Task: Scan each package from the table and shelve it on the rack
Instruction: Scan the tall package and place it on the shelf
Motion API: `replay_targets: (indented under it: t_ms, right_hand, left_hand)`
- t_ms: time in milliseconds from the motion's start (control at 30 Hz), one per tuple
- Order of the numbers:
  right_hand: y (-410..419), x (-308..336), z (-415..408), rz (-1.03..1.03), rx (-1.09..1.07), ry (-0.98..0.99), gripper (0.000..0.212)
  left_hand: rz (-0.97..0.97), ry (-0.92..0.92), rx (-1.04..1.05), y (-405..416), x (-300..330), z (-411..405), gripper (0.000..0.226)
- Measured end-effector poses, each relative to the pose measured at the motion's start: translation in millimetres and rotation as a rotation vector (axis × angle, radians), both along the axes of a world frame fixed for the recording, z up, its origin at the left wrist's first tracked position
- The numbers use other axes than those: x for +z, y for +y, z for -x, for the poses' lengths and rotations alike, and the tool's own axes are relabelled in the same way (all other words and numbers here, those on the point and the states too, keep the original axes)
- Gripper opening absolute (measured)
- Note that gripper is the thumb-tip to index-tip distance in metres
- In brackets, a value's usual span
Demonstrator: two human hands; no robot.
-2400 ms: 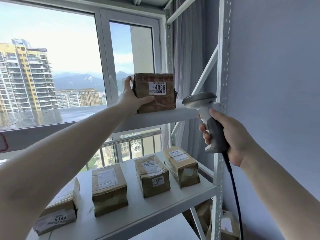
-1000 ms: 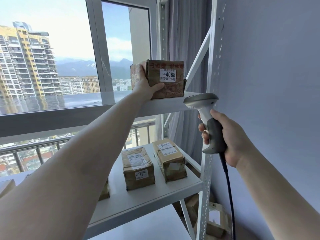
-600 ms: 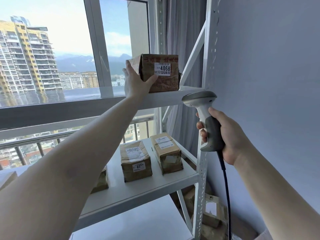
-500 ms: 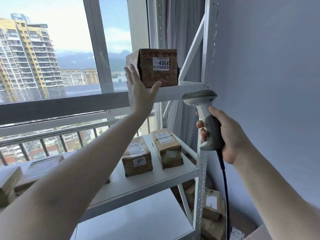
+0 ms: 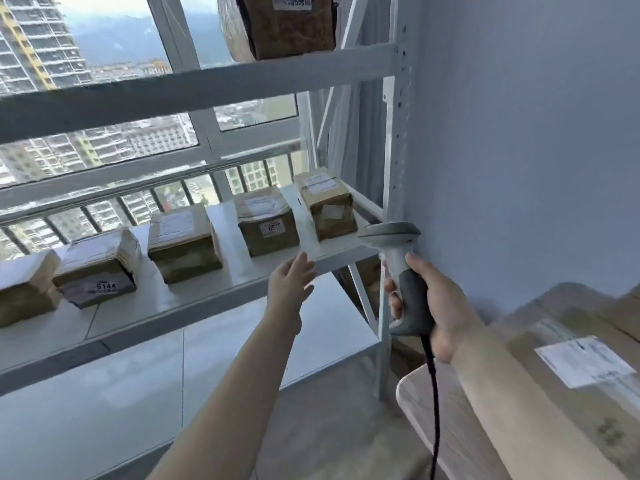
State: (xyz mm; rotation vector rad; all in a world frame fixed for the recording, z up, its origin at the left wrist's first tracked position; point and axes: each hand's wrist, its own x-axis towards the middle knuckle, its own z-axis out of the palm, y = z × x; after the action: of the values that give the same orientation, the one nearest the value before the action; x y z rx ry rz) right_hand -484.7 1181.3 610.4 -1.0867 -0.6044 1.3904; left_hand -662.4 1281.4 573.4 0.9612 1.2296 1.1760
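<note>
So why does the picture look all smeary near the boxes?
Head view: the camera is moving, so the left hand, the shelf boxes and the big box at right are blurred; the window backlights everything, and straight bars bend from the wide lens.

Parcel storeroom: labelled packages [image 5: 185, 238] on a metal rack [image 5: 393, 140].

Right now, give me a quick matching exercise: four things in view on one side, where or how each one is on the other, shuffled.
Things:
1. barcode scanner
2. left hand
3. package marked 5144
4. large package with white label

Places or states:
A. middle shelf of the rack, toward its left
B. gripped in the right hand
C. on the table at lower right
D. open, holding nothing

Pairs: 1-B, 2-D, 3-A, 4-C
</note>
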Motion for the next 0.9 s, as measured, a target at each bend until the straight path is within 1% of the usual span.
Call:
replay_targets:
  t_ms: [67, 167, 233, 300, 367, 500, 600, 733, 900]
  right_hand:
    - [-24.2, -15.7, 4.8, 0.053, -0.042, -0.001, 0.034]
    - [-66.5, -33.3, 11.0, 0.107, -0.097, 0.005, 0.034]
    - [-100.4, -41.9, 14.2, 0.137, -0.146, 0.036, 0.032]
    - [-136.7, -47.5, 17.4, 0.161, -0.23, 0.068, 0.031]
    - [-173.8, -53.3, 20.1, 0.208, -0.318, 0.04, 0.032]
    - [-245.4, -68.0, 25.7, 0.306, -0.461, 0.014, 0.042]
    - [-296.1, -70.6, 25.6, 0.36, -0.529, -0.003, 0.043]
    - [-354.3, -63.7, 15.5, 0.36, -0.676, 0.036, 0.037]
    - [-427.6, -60.4, -7.3, 0.321, -0.843, 0.069, 0.035]
  left_hand:
    - [0.046, -0.033, -0.015, -17.2, -9.0, 4.0, 0.023]
    - [0.1, -0.056, -0.087, -45.5, -24.4, 0.7, 0.032]
    - [0.138, -0.067, -0.155, -69.2, -36.6, -2.6, 0.033]
    - [0.182, -0.077, -0.222, -96.2, -47.6, -5.7, 0.026]
    - [0.237, -0.086, -0.275, -125.0, -60.6, -9.7, 0.02]
    - [0.323, -0.048, -0.404, -182.9, -93.8, -23.3, 0.018]
    - [0.376, -0.02, -0.527, -224.5, -112.0, -35.5, 0.02]
    - [0.425, -0.037, -0.66, -264.4, -116.7, -62.2, 0.018]
    - [0.402, -0.005, -0.76, -311.0, -113.8, -104.6, 0.017]
